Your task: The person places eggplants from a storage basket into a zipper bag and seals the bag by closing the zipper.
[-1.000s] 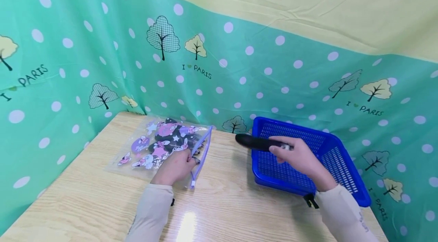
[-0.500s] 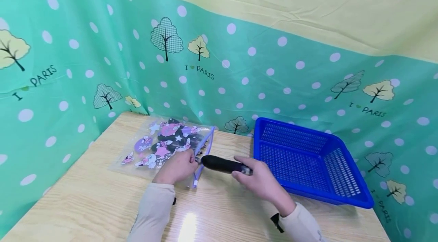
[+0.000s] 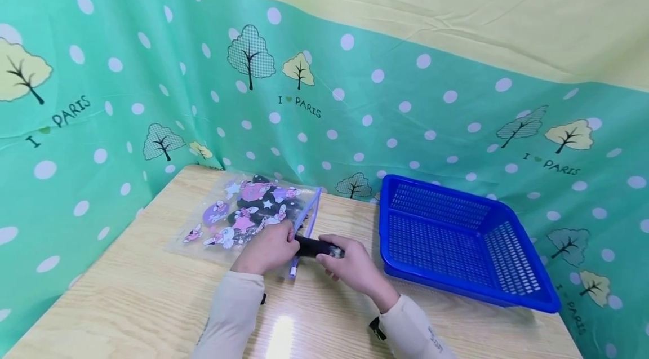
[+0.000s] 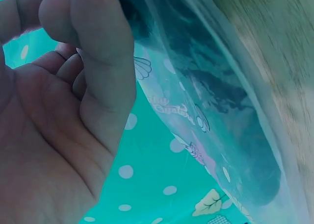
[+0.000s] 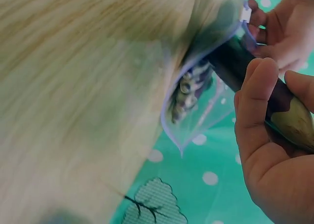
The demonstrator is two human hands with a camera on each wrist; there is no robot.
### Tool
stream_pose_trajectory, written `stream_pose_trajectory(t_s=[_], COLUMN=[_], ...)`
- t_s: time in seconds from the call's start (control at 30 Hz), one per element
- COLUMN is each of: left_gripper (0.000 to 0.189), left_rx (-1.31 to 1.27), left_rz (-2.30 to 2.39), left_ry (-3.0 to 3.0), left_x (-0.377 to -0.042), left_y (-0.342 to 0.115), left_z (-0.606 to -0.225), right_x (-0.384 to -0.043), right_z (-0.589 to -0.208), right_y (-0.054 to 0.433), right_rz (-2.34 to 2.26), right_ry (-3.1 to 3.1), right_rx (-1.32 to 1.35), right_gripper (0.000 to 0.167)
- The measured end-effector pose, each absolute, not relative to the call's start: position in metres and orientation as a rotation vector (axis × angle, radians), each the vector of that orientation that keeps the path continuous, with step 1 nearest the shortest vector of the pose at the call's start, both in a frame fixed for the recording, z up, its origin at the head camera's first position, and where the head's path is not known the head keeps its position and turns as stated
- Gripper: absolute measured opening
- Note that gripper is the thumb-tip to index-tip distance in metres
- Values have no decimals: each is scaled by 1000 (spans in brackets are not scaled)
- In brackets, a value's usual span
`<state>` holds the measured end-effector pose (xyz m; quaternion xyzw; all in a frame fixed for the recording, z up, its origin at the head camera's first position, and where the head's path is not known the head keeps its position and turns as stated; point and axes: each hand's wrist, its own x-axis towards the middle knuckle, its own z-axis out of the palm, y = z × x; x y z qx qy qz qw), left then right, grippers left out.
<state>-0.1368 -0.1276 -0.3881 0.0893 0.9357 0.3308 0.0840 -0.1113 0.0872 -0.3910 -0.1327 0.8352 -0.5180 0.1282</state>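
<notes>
A clear zip bag with purple edging and cartoon prints lies on the table, holding several dark long things. My left hand pinches the upper layer at its mouth, keeping the opening apart. In my right hand is a dark eggplant, gripped by its stem end between thumb and fingers. The right wrist view shows the eggplant reaching through the bag's mouth, its pale green cap near my palm. Through the plastic in the left wrist view, dark shapes show beside my left hand.
A blue perforated basket stands on the table at the right, with no contents visible. The wooden table meets a green dotted curtain behind and at both sides. A white slider sits at one end of the bag's zip.
My right hand has moved left from over the basket to the bag, carrying the eggplant, whose far end is now inside the mouth. My left hand stays on the bag.
</notes>
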Motion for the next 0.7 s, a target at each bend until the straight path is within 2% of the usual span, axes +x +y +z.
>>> stream_pose_trajectory(t_s=[0.37,0.7], left_gripper=[12,12], left_rx=[299,298], left_rz=[1006,1085], left_ry=[2799,2786], left_x=[-138,-139], left_y=[-125,-124], left_z=[-388,-388], right_x=[-137,-162], right_z=[-413,-422], right_y=[63,39], right_rz=[-1471,-1264], right_ry=[2410,2640], right_rx=[-422,-546], right_gripper=[41,24])
